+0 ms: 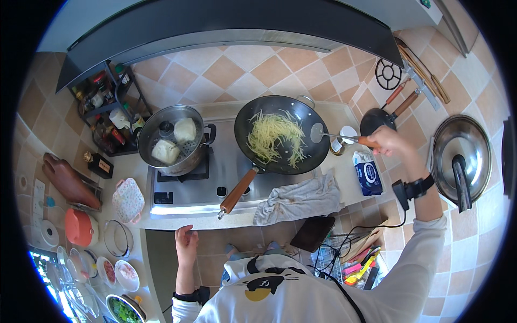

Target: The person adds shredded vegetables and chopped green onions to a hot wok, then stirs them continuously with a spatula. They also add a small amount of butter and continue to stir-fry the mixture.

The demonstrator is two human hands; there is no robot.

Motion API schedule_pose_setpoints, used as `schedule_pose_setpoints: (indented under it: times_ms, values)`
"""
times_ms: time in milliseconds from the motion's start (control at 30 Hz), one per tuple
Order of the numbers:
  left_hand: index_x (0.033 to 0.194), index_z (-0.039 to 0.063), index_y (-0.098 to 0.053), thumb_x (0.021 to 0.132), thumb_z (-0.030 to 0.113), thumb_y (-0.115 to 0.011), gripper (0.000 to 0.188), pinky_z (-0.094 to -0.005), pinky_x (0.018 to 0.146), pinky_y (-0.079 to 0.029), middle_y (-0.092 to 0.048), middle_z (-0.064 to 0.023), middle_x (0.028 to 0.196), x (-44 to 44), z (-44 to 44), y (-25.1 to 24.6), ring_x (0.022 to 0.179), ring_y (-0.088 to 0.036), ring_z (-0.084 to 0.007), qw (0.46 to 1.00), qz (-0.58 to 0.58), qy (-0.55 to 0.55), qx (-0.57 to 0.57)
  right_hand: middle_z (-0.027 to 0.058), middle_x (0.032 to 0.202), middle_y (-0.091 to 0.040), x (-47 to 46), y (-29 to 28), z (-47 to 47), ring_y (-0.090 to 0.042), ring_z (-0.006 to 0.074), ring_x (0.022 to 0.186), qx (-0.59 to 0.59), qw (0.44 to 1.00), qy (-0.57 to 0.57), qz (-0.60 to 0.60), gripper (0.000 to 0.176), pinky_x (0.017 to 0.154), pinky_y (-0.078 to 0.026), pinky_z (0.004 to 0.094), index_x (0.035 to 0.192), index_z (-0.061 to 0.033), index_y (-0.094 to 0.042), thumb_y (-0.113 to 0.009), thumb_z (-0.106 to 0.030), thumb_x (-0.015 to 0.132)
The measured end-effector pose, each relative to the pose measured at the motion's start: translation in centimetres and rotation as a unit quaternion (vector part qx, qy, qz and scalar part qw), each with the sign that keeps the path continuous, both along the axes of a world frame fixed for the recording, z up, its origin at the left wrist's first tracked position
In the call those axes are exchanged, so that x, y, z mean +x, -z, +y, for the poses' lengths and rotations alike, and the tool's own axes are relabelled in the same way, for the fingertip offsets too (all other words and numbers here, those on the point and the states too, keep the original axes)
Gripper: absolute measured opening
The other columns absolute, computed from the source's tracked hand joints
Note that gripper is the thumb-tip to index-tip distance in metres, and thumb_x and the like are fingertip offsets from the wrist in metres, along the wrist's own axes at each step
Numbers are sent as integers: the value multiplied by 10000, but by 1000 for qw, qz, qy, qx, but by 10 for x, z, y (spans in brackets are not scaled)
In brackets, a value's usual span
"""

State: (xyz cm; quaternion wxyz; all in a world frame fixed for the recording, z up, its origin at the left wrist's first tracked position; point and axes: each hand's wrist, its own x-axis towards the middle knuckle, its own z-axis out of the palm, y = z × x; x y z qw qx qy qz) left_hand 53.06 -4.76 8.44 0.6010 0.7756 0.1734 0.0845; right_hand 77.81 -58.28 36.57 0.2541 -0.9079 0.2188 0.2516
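Note:
My right hand point(387, 140) grips the wooden handle of a metal wok spatula point(317, 132). Its blade is over the right side of a dark wok point(246, 121), which stands on the gas stove point(226, 157). Pale green shredded vegetable point(274, 135), perhaps potato or squash, lies spread in the wok. The wok's wooden handle point(238, 194) points toward me at the lower left, with no hand on it. By the counter's front edge hangs my left hand point(186, 245), empty, its fingers loosely bent.
A steamer pot point(147, 151) with two white pieces occupies the left burner. A grey cloth point(301, 198) drapes over the front edge. Wet wipes point(367, 173) and a jar point(337, 146) stand right of the wok. Bowls of ingredients point(127, 275) line the left counter; a range hood point(226, 24) overhangs.

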Motion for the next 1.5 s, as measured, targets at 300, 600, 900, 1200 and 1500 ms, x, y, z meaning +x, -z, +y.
schedule_pose_setpoints:
  times_ms: [300, 600, 900, 1200, 1500]
  values:
    - [1062, 8, -547, 865, 74, -610, 217, -209, 518, -444, -488, -37, 941, -30, 2, -5, 635, -538, -72, 998, -2, -56, -8, 88, 793, -611, 39, 96, 24, -327, 31, 425, 298, 955, 2, 9, 334, 338, -221, 170, 1224, -34, -519, -545, -133, 905]
    - [1058, 3, -561, 863, 72, -611, 213, -213, 535, -449, -489, -61, 1001, -11, 2, -6, 627, -537, -78, 999, 2, -30, 13, 56, 834, -644, 12, 47, -1, -577, 96, 731, 70, 955, -200, -209, 305, 674, -449, 242, 1117, 4, -619, -603, -84, 826]
    - [1064, 7, -564, 859, 67, -613, 219, -209, 537, -451, -485, -50, 996, -16, 2, -9, 647, -533, -76, 999, 13, -30, -11, 48, 768, -628, 27, 97, 85, -572, 129, 599, 159, 955, -162, -193, 303, 553, -460, 286, 1135, -39, -613, -582, -196, 877]
    - [1083, 14, -563, 860, 62, -611, 233, -208, 541, -447, -482, -51, 988, -2, 7, 1, 659, -535, -77, 1000, 4, 2, -24, 175, 933, -652, -77, -33, 59, -633, 315, 834, -180, 865, -403, -238, 391, 735, -491, 376, 1141, -125, -641, -640, -88, 751]
    - [1081, 26, -571, 857, 62, -614, 230, -217, 556, -448, -476, -49, 1006, 5, -2, -7, 663, -537, -82, 999, 3, 40, -1, 187, 813, -651, -54, 43, 96, -633, 320, 751, -148, 929, -274, -200, 252, 684, -483, 412, 958, -73, -681, -567, -266, 844]
